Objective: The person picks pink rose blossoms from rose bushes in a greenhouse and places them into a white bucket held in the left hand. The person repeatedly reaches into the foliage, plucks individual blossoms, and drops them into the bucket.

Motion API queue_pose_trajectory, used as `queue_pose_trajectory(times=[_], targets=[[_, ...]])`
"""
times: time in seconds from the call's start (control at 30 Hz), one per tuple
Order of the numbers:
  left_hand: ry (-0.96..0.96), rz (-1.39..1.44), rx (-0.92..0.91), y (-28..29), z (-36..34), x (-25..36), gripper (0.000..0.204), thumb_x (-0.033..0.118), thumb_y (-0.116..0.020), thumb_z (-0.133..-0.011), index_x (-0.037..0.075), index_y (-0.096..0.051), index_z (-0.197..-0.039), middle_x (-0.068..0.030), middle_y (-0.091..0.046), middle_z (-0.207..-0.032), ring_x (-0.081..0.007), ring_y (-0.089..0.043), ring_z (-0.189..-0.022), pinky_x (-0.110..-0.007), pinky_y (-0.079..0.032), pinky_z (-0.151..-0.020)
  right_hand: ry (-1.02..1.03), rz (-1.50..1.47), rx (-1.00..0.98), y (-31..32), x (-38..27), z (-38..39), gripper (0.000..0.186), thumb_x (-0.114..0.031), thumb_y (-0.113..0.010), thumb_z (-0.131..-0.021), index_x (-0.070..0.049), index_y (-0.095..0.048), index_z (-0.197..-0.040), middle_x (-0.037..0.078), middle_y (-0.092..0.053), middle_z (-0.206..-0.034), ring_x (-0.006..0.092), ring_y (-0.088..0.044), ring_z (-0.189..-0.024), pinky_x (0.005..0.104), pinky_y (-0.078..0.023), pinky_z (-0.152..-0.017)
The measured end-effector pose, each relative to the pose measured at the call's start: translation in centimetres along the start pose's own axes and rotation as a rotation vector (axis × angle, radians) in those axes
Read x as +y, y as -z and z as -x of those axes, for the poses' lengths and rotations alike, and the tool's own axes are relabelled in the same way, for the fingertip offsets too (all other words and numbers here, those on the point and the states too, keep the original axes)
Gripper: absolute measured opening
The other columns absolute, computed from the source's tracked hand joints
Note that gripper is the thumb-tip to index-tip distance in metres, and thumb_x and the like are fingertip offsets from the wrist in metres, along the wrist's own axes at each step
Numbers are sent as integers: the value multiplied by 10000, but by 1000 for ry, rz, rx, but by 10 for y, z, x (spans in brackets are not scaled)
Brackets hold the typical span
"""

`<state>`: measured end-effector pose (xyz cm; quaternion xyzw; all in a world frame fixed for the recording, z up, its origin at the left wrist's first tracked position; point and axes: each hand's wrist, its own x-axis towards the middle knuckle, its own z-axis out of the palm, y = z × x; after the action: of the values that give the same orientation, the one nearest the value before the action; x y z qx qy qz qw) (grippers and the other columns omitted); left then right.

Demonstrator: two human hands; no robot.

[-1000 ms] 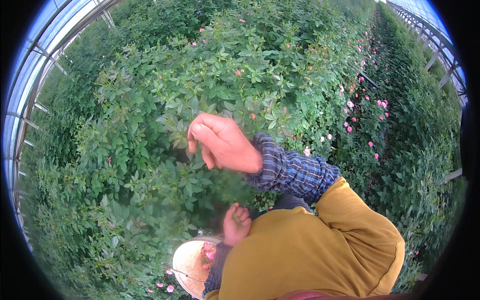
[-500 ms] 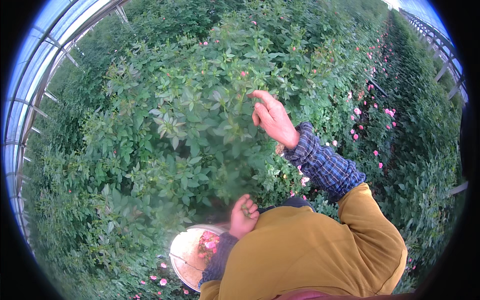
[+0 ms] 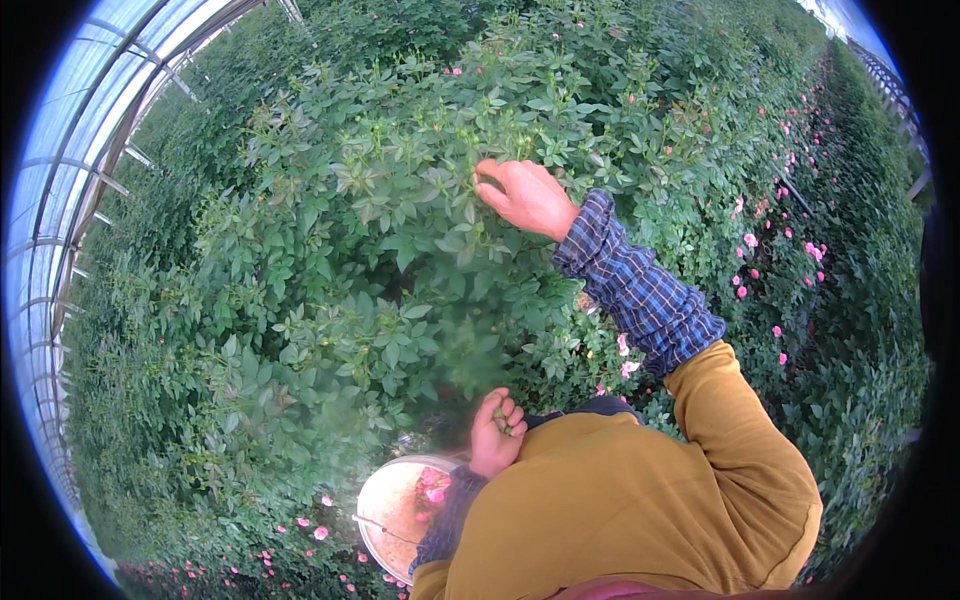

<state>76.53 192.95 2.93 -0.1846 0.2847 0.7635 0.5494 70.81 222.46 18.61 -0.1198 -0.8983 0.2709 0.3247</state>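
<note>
at the left, a pale bucket point(image 3: 388, 508) is holding pink blooms point(image 3: 432, 485), and just beside it the left hand point(image 3: 497, 430) is keeping a curled grip around small green bits. farther right, the right hand point(image 3: 525, 197) is hovering at the leafy shoots point(image 3: 438, 183), its thumb and fingers sitting close together, though the view is not showing whether they are pinching a stem. the person is seemingly picking over shoot tips, the next move probably calling for a precise fingertip pinch.

Translucent framed walling point(image 3: 48, 215) beside flowering bushes point(image 3: 310, 240) shows a greenhouse point(image 3: 131, 42).
</note>
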Motion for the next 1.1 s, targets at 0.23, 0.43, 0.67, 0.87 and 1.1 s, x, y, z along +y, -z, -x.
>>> queue_pose_trajectory(times=[0.23, 0.43, 0.67, 0.87, 1.1], targets=[[-452, -468, -25, -50, 2, 14, 246, 98, -546, -884, 43, -535, -1124, 10, -469, -674, -86, -422, -565, -236, -328, -470, 118, -135, -260, -15, -38, 67, 168, -162, -578, -783, -40, -584, -898, 143, -601, -632, 336, -579, -552, 403, -448, -511], [-1082, -974, 227, -68, -27, 3, 281, 8, -551, -857, -13, -539, -1137, -19, -597, -786, -97, -548, -687, -252, -447, -588, 298, -145, -199, -13, -56, 123, 157, -131, -599, -706, -59, -549, -836, 102, -587, -675, 329, -561, -543, 415, -440, -478], [-1047, -983, 7, -62, -53, -24, 258, 122, -597, -850, 34, -544, -1086, -63, -602, -993, -172, -573, -904, -354, -441, -826, 339, -135, -169, 2, -41, 142, 186, -95, -597, -660, -58, -566, -840, 92, -582, -640, 300, -563, -508, 387, -443, -441], [-1472, -1441, 57, -80, -63, -30, 177, 67, -607, -814, 10, -611, -981, -86, -642, -927, -186, -606, -837, -317, -469, -743, 305, -92, -144, 27, -20, 155, 199, -87, -607, -678, -77, -604, -877, 79, -576, -609, 254, -549, -455, 361, -447, -430], [-1428, -1161, 19, -89, -65, -49, 210, -31, -597, -799, -39, -610, -1008, -96, -658, -911, -181, -623, -785, -290, -486, -709, 169, -136, -81, 37, -2, 172, 109, -81, -625, -702, -73, -601, -808, 93, -551, -573, 242, -524, -415, 335, -428, -411]])
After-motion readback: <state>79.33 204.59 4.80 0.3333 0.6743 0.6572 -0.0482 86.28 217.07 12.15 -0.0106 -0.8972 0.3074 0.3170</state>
